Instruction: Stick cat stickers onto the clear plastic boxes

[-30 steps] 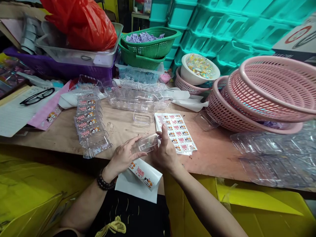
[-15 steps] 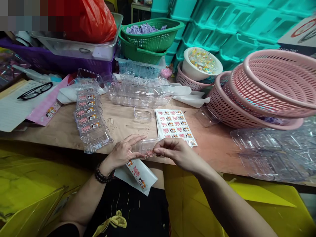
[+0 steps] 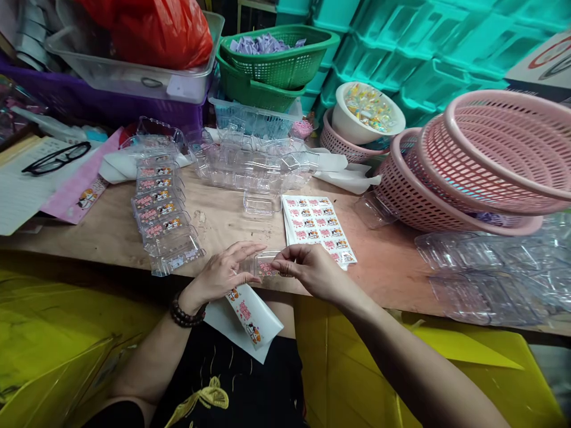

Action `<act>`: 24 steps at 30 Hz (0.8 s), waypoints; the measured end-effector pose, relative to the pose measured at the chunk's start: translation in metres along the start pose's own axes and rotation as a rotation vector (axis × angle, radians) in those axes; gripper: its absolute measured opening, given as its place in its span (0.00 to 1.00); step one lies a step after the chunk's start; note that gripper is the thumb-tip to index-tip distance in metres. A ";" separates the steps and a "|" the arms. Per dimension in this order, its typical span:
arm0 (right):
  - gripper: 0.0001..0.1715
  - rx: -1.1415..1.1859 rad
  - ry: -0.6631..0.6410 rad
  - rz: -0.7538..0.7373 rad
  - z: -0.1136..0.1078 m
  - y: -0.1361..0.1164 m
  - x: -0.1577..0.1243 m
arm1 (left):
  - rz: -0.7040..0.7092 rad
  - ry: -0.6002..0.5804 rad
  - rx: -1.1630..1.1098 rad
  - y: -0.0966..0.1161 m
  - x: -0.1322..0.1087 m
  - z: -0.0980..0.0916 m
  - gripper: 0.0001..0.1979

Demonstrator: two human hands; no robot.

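Near the table's front edge, my left hand [image 3: 225,270] has its fingers round the left end of a small clear plastic box [image 3: 259,259]. A white sheet with cat stickers [image 3: 250,318] hangs below that hand, over my lap. My right hand [image 3: 307,267] pinches a sticker with pink print [image 3: 267,268] at the box's face; its fingertips hide the sticker's right part. Just behind my right hand lies a stack of sticker sheets [image 3: 319,223]. To the left, clear boxes with stickers [image 3: 158,211] overlap in a row.
Clear plastic boxes [image 3: 254,163] stand at the table's back, with more [image 3: 486,291] at the right. Pink baskets [image 3: 473,208], a white bowl [image 3: 341,126] of small packets and green baskets [image 3: 263,98] stand behind. Glasses [image 3: 56,159] lie on papers at the left.
My right hand has moved slightly left and up over the box, and the pink print now sits higher on it. My left hand keeps its hold. The view has shifted a little.
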State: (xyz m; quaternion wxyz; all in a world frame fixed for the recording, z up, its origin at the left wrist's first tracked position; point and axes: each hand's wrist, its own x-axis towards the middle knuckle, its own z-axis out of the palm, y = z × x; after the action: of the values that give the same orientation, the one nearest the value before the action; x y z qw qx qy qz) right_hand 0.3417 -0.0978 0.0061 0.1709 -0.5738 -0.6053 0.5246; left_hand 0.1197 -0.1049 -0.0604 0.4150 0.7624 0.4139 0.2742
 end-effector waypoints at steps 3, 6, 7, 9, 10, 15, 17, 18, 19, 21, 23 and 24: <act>0.14 -0.013 0.010 0.001 0.001 -0.001 0.000 | -0.005 -0.003 0.004 -0.001 0.000 0.000 0.28; 0.14 -0.019 0.020 0.006 0.000 -0.001 0.000 | -0.010 -0.015 0.008 0.000 0.000 -0.001 0.28; 0.15 -0.021 0.022 0.006 0.000 -0.001 0.000 | -0.007 -0.016 0.005 0.000 0.000 -0.001 0.28; 0.16 -0.025 0.026 0.004 0.000 0.000 0.001 | -0.003 -0.014 -0.005 0.000 -0.001 -0.001 0.28; 0.16 -0.024 0.028 0.003 0.000 0.000 0.001 | -0.003 -0.012 -0.009 0.000 -0.001 0.000 0.28; 0.16 -0.011 0.022 0.000 0.001 0.003 0.002 | 0.005 -0.004 0.007 -0.002 -0.001 0.001 0.28; 0.15 -0.014 0.021 0.008 0.000 0.003 0.003 | 0.015 0.001 0.022 -0.003 -0.001 0.001 0.28; 0.15 -0.019 0.022 0.013 0.000 0.002 0.003 | 0.020 0.002 0.025 -0.003 0.000 0.001 0.28; 0.14 -0.026 0.022 0.018 0.000 0.001 0.003 | 0.021 0.001 0.025 -0.003 0.000 0.001 0.28; 0.15 -0.043 0.023 0.024 -0.001 -0.001 0.003 | 0.018 -0.003 0.017 -0.002 0.000 0.000 0.28; 0.15 -0.067 0.022 0.022 -0.001 -0.005 0.003 | 0.013 -0.005 0.013 -0.001 0.000 0.000 0.28; 0.16 -0.093 0.028 0.018 -0.001 -0.007 0.002 | 0.011 -0.005 0.013 -0.001 0.000 -0.001 0.28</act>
State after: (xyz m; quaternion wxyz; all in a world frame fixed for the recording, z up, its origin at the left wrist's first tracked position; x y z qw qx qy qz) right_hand 0.3387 -0.0942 0.0112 0.1478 -0.5937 -0.6214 0.4894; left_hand 0.1191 -0.1042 -0.0606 0.4094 0.7681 0.4106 0.2718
